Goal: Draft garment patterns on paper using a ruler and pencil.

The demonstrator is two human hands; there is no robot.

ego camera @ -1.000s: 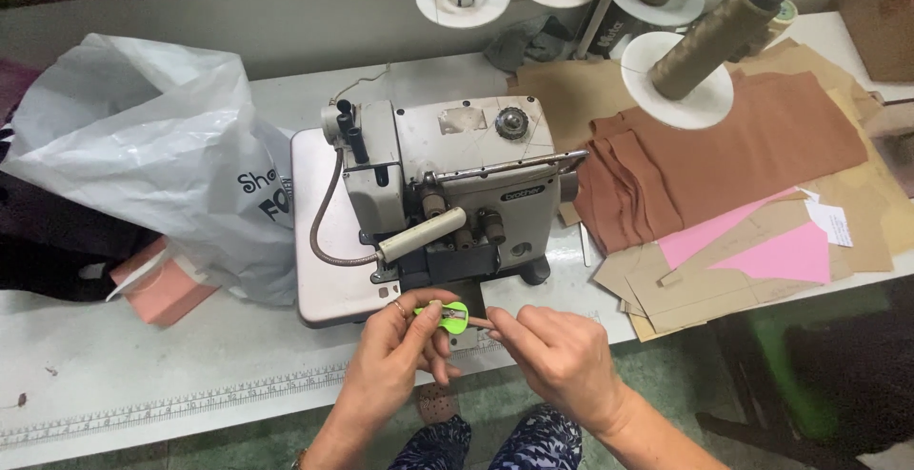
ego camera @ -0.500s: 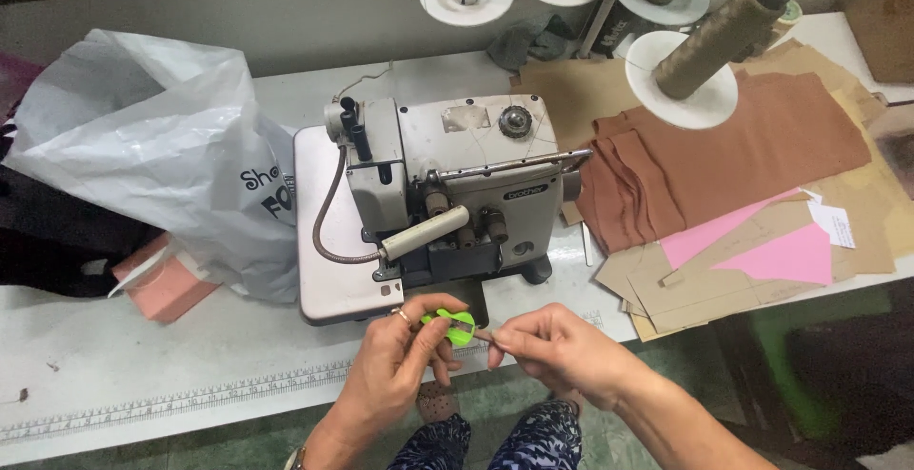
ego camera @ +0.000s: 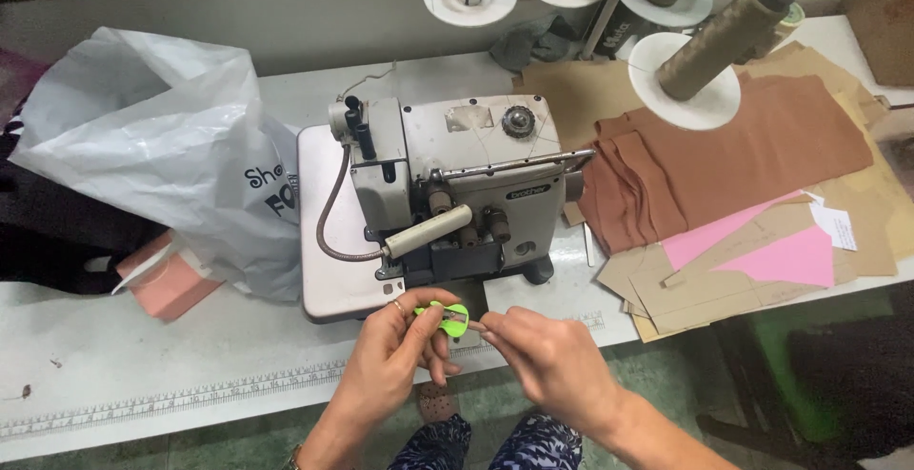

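Observation:
My left hand (ego camera: 388,365) grips a small bright green thread snipper (ego camera: 447,317) just in front of the grey overlock sewing machine (ego camera: 447,194). My right hand (ego camera: 552,360) is right beside it, fingertips pinched together close to the snipper's tip, apparently on a fine thread that is too thin to make out. Both hands hover over the front edge of the white table (ego camera: 190,375).
A white plastic bag (ego camera: 162,156) lies left of the machine, with a pink item (ego camera: 167,280) below it. Brown fabric pieces (ego camera: 724,156), paper patterns (ego camera: 752,280) and pink sheets (ego camera: 781,256) lie to the right. Thread cones (ego camera: 724,37) stand behind on white discs.
Both hands have stayed in front of the machine. The right hand's fingertips have drawn in close to the snipper's tip.

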